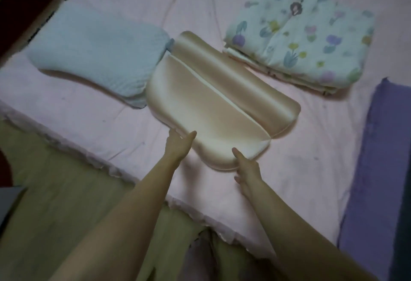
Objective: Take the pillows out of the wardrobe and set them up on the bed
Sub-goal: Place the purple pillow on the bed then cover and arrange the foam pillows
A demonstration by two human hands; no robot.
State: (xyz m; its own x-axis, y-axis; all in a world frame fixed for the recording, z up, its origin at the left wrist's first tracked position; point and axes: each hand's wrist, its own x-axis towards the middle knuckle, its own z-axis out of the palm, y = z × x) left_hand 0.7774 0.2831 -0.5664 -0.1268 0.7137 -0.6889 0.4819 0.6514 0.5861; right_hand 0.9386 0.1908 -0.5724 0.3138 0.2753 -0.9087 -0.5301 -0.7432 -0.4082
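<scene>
Head view, looking down on the bed [93,129], which has a pink sheet. Count of pillows on the bed: two. Pillow one, the blue pillow [97,58], lies flat toward the left. Pillow two, the beige pillow [206,107], lies in the middle, its upper left end just beside or touching the blue pillow; a pale seam runs along its length. Count of other bedding: one folded flowered blanket [300,43] to the upper right, apart from the beige pillow, and one purple cloth [375,169] along the right edge. Hands in view: two, both bare. Left hand [179,145] is at the near left edge of the beige pillow, thumb on top and fingers going under the edge, clasping it. Right hand [246,169] is at the near right edge of the same pillow, thumb pointing up against the edge; its fingers are mostly hidden, so whether they grip the pillow cannot be told.
</scene>
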